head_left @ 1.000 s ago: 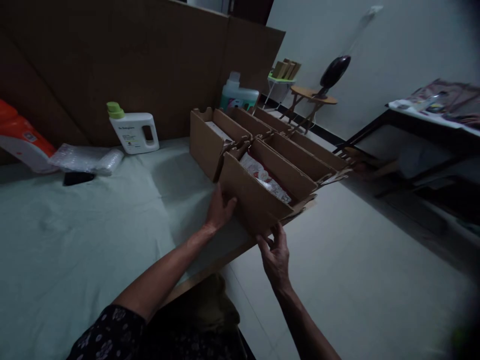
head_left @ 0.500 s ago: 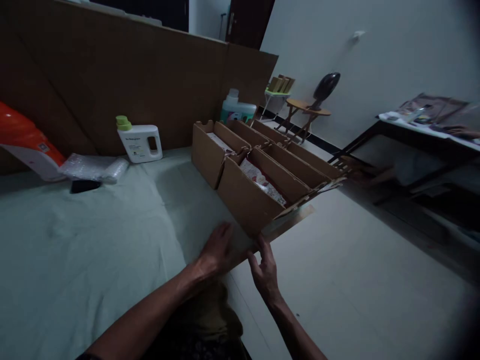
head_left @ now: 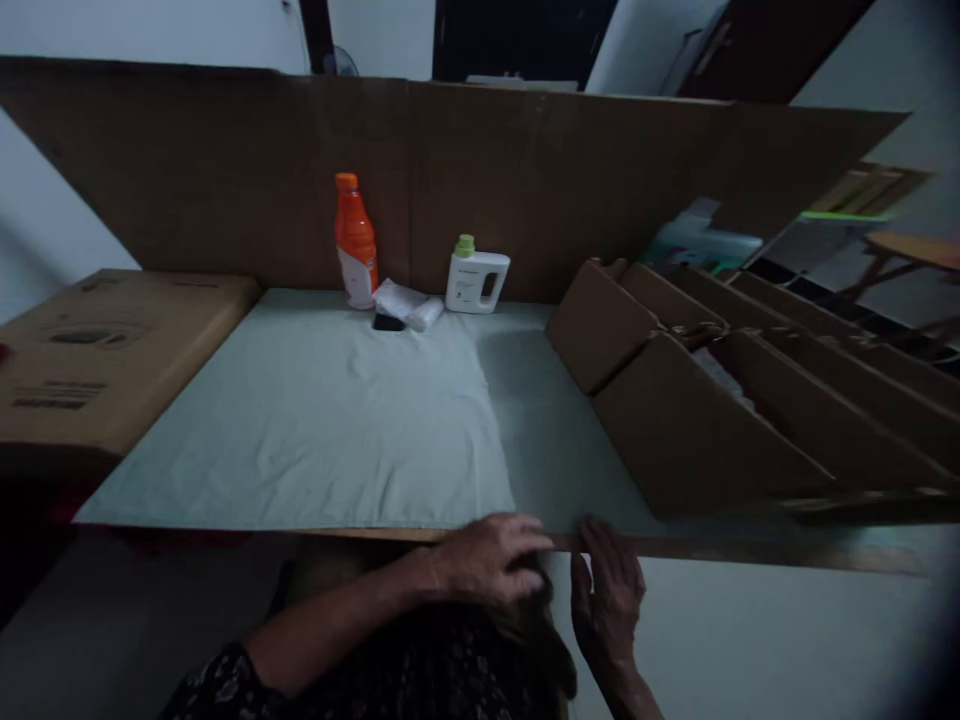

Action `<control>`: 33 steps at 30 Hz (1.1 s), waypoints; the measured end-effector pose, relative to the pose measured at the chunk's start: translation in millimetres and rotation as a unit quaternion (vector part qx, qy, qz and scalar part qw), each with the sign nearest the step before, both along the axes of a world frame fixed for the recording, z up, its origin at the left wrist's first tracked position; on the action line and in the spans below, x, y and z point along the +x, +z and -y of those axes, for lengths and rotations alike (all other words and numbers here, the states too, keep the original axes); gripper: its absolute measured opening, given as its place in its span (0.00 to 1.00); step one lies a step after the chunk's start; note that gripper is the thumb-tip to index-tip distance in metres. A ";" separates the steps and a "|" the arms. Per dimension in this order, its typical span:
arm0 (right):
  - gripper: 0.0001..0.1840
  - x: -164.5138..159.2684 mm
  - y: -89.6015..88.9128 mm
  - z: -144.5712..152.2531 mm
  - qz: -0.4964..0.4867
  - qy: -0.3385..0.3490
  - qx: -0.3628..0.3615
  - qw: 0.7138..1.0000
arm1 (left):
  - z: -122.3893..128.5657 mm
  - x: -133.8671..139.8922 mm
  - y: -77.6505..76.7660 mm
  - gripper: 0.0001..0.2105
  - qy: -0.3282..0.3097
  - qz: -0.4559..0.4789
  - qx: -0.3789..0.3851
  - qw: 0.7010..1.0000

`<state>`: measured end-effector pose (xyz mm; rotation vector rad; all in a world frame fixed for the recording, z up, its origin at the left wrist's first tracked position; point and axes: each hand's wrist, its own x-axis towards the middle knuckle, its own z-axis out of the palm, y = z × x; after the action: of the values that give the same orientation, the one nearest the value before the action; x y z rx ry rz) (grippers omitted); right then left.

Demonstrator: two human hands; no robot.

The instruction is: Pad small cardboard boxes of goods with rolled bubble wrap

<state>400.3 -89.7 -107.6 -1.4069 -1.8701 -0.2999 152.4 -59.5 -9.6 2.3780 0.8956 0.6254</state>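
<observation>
Though the light was dim, cardboard boxes (head_left: 705, 440): stood open-topped in two rows, right of the frame, the nearest just beyond the right hand (head_left: 613, 590).
Pale contents (head_left: 724, 375): showed in the nearest box; details blurred.
Right hand: lower centre-right, empty, fingers close together, thumb apart, fingertips at the table edge (head_left: 720, 550); contact could not be told.
Left hand (head_left: 491, 560): lower centre, empty, fingers loosely spread and slightly bent, near the same edge.
Green cloth (head_left: 360, 420): covered the tabletop, centre.
White bottle (head_left: 466, 288): green-capped, upright, upper centre.
Clear wrap (head_left: 409, 304): lay between it and an upright orange bottle (head_left: 354, 245), a dark object (head_left: 388, 322) in front.
Teal bottle (head_left: 701, 245): behind the boxes, upper right.
Large carton (head_left: 127, 340): flat, left of the frame.
Cardboard screen (head_left: 525, 180): spanned the back.
</observation>
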 end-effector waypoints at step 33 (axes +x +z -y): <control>0.35 -32.9 -8.6 -1.9 0.060 0.101 0.103 0.988 | 49.7 -89.6 -38.1 0.25 0.382 -0.146 0.132 0.903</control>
<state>367.4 -87.8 -116.1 -1.0728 -1.9976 -0.4702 62.9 -109.3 -47.7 2.3331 2.0386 0.7080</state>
